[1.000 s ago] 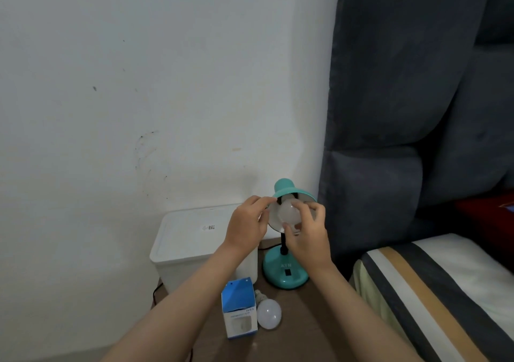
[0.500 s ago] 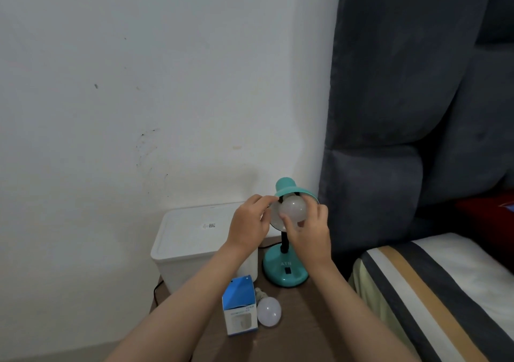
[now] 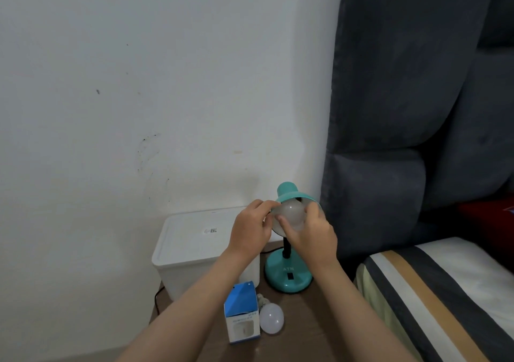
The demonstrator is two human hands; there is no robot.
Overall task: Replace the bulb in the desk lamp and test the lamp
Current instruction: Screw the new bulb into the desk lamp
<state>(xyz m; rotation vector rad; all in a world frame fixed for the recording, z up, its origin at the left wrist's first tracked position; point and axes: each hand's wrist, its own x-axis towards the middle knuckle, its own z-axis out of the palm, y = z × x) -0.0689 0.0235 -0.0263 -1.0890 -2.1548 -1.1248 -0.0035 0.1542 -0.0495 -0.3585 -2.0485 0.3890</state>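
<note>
My right hand (image 3: 311, 236) has its thumb and fingers curled around the frosted white globe bulb (image 3: 290, 213) sitting in the mouth of the teal metal lamp shade (image 3: 292, 193), pinching the dome from below and from the right. My left hand (image 3: 251, 229) is closed on the shade's near rim, fingertips touching the edge beside the bulb, bracing it. Whether the bulb's screw base is fully seated I cannot tell; the socket is hidden behind the globe.

I judge the bulb light and smooth, likely a plastic dome, a bit slippery under bare skin, so I would grip it at its widest girth and turn gently, not squeeze the crown. The shade sits on a thin black neck above the round teal lamp base (image 3: 288, 275), and I expect it to swivel if I don't brace it.

Further out on the brown wooden tabletop (image 3: 303, 331), a second white bulb (image 3: 271, 318) lies on its side, touching or just beside a blue-and-white cardboard bulb box (image 3: 241, 315). A white lidded plastic bin (image 3: 194, 247) stands to the left.
</note>
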